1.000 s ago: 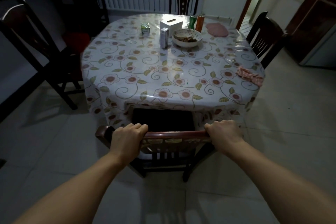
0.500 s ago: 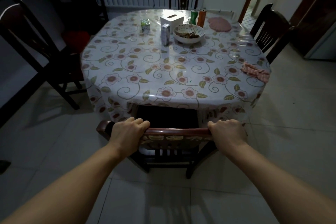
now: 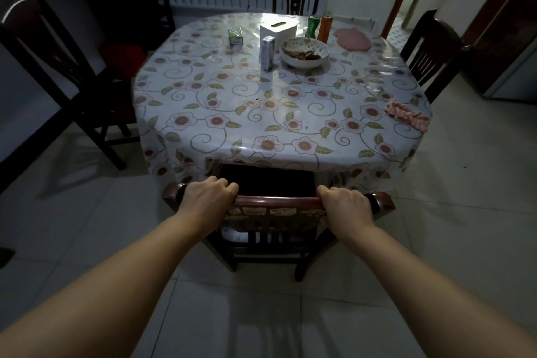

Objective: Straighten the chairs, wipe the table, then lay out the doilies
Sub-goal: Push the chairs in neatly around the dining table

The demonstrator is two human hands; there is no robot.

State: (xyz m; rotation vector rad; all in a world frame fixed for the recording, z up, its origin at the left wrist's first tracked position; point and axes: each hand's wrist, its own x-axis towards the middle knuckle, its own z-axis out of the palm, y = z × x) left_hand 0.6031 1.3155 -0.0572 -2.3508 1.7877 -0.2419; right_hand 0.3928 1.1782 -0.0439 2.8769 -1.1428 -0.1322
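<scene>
While both bare arms reach forward over the pale tiled floor, the scene runs from a dark wooden chair standing at the left, apart from the table. The left hand curls its fingers over the top rail of the near dark wooden chair, whose seat is tucked under the table edge. The round table in a flowered plastic cloth carries, at its far side, a small green box, a white tissue box, a tall white carton and a patterned bowl. The right hand grips the same rail, well apart from the left. A pink doily lies far right, and a pink striped cloth sits at the right edge.
</scene>
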